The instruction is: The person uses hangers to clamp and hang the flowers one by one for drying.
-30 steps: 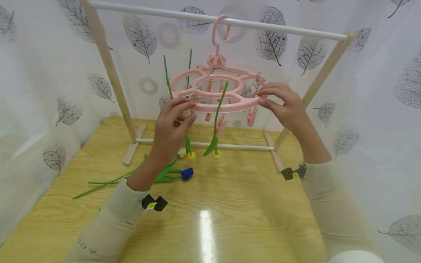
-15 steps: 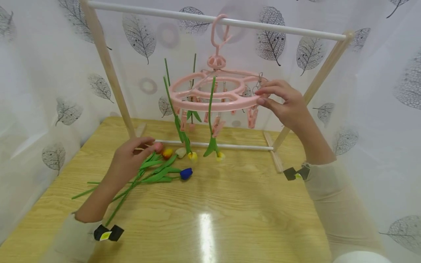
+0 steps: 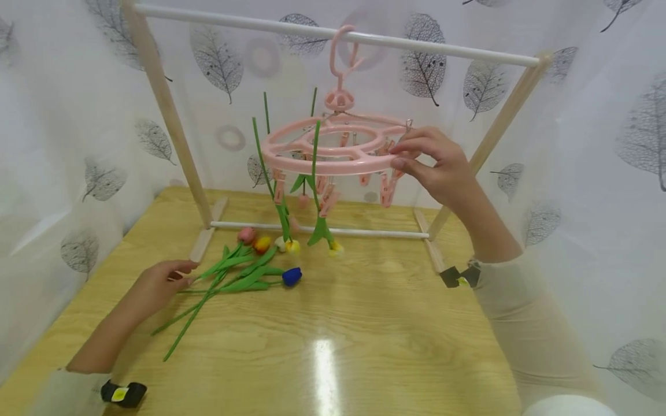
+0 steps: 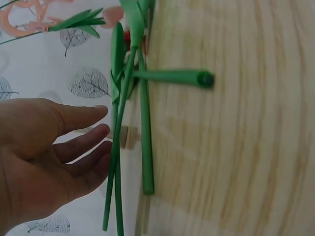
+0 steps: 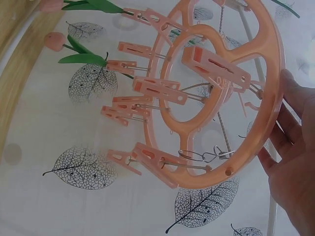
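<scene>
A pink round clip hanger [image 3: 343, 169] hangs by its hook from a white rod, with several clothes pegs [image 5: 157, 91] below its rings. My right hand [image 3: 439, 164] pinches the hanger's right rim between thumb and fingers. Several artificial tulips hang head down from the pegs, among them a yellow-white tulip [image 3: 335, 248] and a pink tulip [image 5: 55, 41]. On the table's left lie loose tulips, including a blue tulip [image 3: 292, 277] and an orange-yellow tulip [image 3: 262, 244]. My left hand [image 3: 158, 286] is beside their green stems [image 4: 146, 142], fingers loosely bent, holding nothing.
Wooden posts [image 3: 165, 110] carry the white top rod [image 3: 250, 23]; a lower white bar [image 3: 374, 233] joins their feet. Behind stands a leaf-patterned curtain [image 3: 218, 63]. The wooden table [image 3: 395, 335] reaches toward me.
My left hand has left the hanger's left side and moved down and left to the stems on the table. The hanger has turned slightly, shifting the hanging tulips left. My right hand keeps its hold.
</scene>
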Tool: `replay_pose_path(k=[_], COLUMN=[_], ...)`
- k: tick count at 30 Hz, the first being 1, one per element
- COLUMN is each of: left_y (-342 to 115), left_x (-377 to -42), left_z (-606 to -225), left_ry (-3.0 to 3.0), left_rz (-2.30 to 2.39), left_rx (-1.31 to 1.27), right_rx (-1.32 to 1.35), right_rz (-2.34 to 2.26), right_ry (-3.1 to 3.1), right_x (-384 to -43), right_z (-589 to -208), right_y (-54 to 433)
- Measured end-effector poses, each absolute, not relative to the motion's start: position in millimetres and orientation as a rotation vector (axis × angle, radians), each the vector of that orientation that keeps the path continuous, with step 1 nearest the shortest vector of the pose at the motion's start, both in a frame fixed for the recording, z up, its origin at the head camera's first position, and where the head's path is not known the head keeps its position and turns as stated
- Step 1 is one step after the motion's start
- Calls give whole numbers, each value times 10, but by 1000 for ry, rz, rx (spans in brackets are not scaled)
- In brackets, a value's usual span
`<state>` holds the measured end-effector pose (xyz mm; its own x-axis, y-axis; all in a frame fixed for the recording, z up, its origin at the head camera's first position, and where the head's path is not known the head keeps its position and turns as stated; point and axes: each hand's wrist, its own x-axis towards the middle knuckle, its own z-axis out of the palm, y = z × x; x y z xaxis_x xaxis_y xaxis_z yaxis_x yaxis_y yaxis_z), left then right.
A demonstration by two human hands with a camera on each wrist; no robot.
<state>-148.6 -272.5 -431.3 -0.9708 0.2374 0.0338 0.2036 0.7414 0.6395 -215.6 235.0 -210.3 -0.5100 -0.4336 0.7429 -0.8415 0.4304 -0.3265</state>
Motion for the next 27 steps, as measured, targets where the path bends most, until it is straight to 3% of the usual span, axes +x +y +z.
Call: replay_pose_path(k=[27], left_y=[-2926], left_x=[-1507], left_z=[-4272], left_ry=[2894], left_rz=[995], left_rx=[323], right_rx=[1048], right_rz=[931], right_ry=[-2174], right_x=[-2128], right_z=[-2102], right_y=[2275])
